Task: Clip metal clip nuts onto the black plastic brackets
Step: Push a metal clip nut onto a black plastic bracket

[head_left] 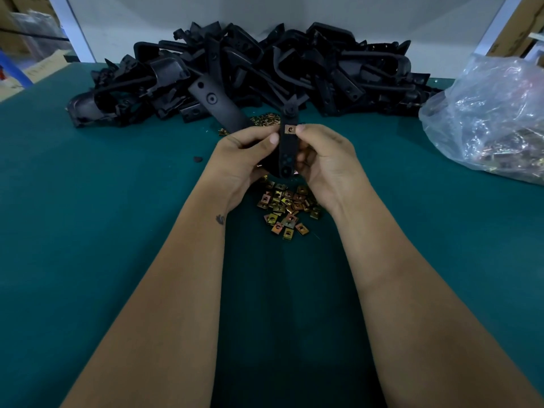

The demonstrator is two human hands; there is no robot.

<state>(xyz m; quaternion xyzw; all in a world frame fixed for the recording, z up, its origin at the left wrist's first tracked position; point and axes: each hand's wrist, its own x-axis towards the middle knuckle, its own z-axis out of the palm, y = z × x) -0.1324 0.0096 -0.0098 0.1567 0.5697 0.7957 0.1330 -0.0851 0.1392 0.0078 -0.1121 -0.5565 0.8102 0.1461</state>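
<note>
I hold a black plastic bracket [286, 151] upright above the green table between both hands. My left hand [244, 156] grips its left side, thumb against the arm. My right hand [323, 159] grips the right side, thumb tip touching a brass-coloured clip nut [289, 129] that sits on the bracket's upper arm. A second arm of the bracket [217, 103] sticks up and to the left behind my left hand. Loose clip nuts [287, 209] lie in a heap on the table just below my hands.
A big pile of black brackets [265, 69] fills the back of the green table [88, 216]. More clip nuts [265, 119] lie behind my hands. A clear plastic bag [494, 119] with metal parts sits at the right. A small dark scrap [197, 159] lies left of my hands.
</note>
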